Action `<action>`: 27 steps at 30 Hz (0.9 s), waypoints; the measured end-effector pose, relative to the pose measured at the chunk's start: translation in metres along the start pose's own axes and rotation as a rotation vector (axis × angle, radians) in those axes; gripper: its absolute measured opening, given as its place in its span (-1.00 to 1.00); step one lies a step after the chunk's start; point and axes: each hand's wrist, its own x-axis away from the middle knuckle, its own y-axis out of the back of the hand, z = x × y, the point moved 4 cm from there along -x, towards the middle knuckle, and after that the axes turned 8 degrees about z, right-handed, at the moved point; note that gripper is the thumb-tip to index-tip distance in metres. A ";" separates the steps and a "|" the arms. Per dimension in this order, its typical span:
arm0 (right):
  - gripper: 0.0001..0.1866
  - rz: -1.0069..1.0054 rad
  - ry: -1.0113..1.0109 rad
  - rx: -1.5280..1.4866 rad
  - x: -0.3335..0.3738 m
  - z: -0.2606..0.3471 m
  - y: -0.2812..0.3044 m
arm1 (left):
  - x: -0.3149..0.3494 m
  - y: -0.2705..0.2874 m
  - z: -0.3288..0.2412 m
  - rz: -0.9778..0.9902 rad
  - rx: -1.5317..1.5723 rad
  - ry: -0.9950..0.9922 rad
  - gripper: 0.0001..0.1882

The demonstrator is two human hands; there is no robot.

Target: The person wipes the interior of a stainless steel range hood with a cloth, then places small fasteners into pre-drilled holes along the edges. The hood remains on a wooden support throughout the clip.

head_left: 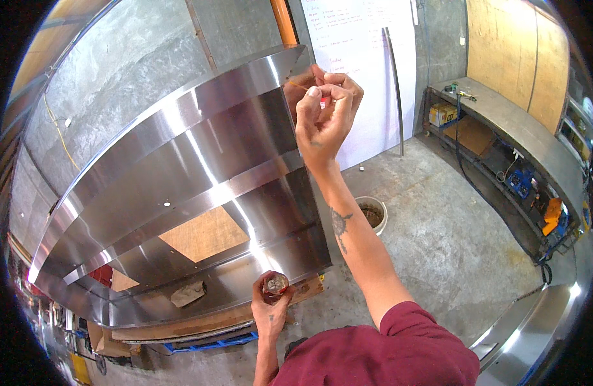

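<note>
A large shiny stainless steel fabrication [238,122] with bent, stepped faces fills the left and middle. Up at its right end, my right hand [328,112] is closed in a pinch, close to the metal. A thin orange, stick-like thing [297,85] pokes out by its fingertips; its exact kind is unclear. A bit of red shows between the fingers. Low down by the front edge, my left hand [270,305] wraps round a small round container [276,284] with a red side, its pale, glassy-looking top facing up.
A crumpled grey-beige cloth [188,294] lies on the steel's lower ledge. Wooden boards [213,320] support the steel. To the right are a white bucket [373,212], a written-on whiteboard [367,71], a leaning dark strip [394,90] and a metal workbench [502,116] with tools and a hose.
</note>
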 end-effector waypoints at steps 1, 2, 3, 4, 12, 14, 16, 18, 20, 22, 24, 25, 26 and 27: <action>-0.84 0.000 0.006 -0.014 0.001 -0.001 -0.001 | 0.000 0.000 0.001 0.005 0.009 -0.002 -0.29; -0.84 -0.004 0.019 -0.040 0.001 -0.001 -0.001 | 0.000 0.000 0.001 0.010 0.018 -0.004 -0.29; -0.84 0.000 0.007 -0.032 0.002 -0.002 -0.002 | -0.001 0.000 0.001 0.020 0.038 -0.010 -0.29; -0.83 0.002 0.002 -0.036 0.003 -0.003 -0.002 | -0.001 0.001 0.001 0.013 0.018 -0.013 -0.28; -0.83 0.030 -0.005 0.004 0.004 -0.001 -0.002 | 0.000 -0.001 -0.005 0.014 -0.039 -0.007 -0.28; -0.83 0.020 0.006 0.014 0.003 0.000 -0.002 | 0.000 -0.001 -0.003 0.012 -0.016 0.015 -0.29; -0.83 0.014 0.002 0.029 0.003 0.000 -0.002 | -0.001 -0.002 -0.001 0.017 0.002 0.001 -0.29; -0.83 0.011 0.003 0.034 0.004 0.000 -0.002 | -0.002 -0.002 0.001 0.022 0.006 -0.024 -0.28; -0.83 0.013 0.004 0.036 0.004 0.000 -0.001 | -0.002 -0.002 0.003 0.019 -0.020 -0.034 -0.28; -0.83 0.013 -0.020 0.057 0.004 -0.001 0.000 | -0.002 -0.002 0.004 0.017 -0.008 -0.024 -0.29; -0.83 0.016 -0.014 0.059 0.003 -0.001 -0.001 | -0.002 -0.003 0.005 0.023 0.055 0.000 -0.31; -0.83 0.018 0.003 0.050 0.003 0.000 -0.001 | -0.002 -0.002 0.005 0.016 0.037 0.018 -0.31; -0.83 0.022 0.015 0.037 0.002 0.000 -0.002 | -0.001 -0.002 0.005 0.015 0.033 0.031 -0.31; -0.83 0.020 0.019 0.038 0.002 0.000 -0.001 | -0.001 -0.002 0.004 0.024 0.048 0.024 -0.31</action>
